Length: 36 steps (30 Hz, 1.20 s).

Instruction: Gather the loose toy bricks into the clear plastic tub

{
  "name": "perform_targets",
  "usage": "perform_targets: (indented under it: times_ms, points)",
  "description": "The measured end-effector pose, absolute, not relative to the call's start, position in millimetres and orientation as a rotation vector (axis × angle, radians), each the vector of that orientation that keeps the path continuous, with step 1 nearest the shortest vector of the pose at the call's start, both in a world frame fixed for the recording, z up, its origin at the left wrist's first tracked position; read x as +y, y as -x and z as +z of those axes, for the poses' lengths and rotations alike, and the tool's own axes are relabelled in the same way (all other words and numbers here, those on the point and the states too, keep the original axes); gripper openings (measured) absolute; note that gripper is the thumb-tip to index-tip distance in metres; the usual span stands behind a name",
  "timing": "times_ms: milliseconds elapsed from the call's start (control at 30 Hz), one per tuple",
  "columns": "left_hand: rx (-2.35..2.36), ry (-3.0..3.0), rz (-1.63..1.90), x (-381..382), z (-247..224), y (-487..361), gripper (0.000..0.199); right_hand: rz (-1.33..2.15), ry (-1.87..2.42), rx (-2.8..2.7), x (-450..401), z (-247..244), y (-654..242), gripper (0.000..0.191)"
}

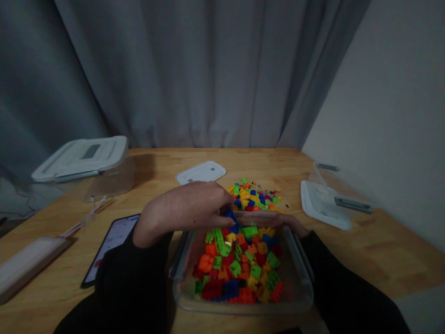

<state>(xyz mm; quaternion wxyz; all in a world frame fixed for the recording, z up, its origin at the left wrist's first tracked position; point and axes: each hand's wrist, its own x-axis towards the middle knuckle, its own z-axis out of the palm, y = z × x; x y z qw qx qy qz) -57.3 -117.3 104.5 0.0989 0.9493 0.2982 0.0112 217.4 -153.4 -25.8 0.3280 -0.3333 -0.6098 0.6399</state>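
Note:
A clear plastic container (187, 290) stands in front of me, holding many toy building bricks (243, 264) in red, orange, yellow, green and blue. My left hand (189, 206) reaches over its far left part, fingers pinched on a blue toy brick (232, 223) just above the others. At the far right rim, my right hand (281, 220) grips the container, its fingers stretched along the far wall and partly hidden by it. Beyond the container lies a loose pile of smaller bricks (255, 197) on the table.
A white lid (201, 172) lies behind the pile. At left are a lidded clear box (111, 178), a phone (111, 246) and a white oblong device with cables (34, 262). Another clear box (347, 185) and a white lid (308, 204) sit at right on the wooden table (375, 260).

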Motion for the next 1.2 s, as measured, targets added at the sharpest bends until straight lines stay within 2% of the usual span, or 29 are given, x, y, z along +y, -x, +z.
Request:
perform_targets:
  times_ms: [167,367,733,1200]
  points:
    - [0.836,-2.924,-0.151,-132.4,102.5,45.4,0.025,1.747,0.648,-1.571,-158.3,-30.8,-219.0,0.064]
    - [0.950,-3.047,-0.236,-139.6,94.8,37.9,0.021,1.754,0.696,-1.582,-154.3,-32.1,-219.3,0.065]
    - [0.783,-3.055,-0.216,-136.6,79.0,31.8,0.022,1.678,0.738,-1.546,-152.5,-40.0,-220.8,0.059]
    - [0.581,-2.927,-0.368,-138.7,91.0,23.2,0.014,1.683,0.813,-1.521,-153.3,-35.6,-219.3,0.055]
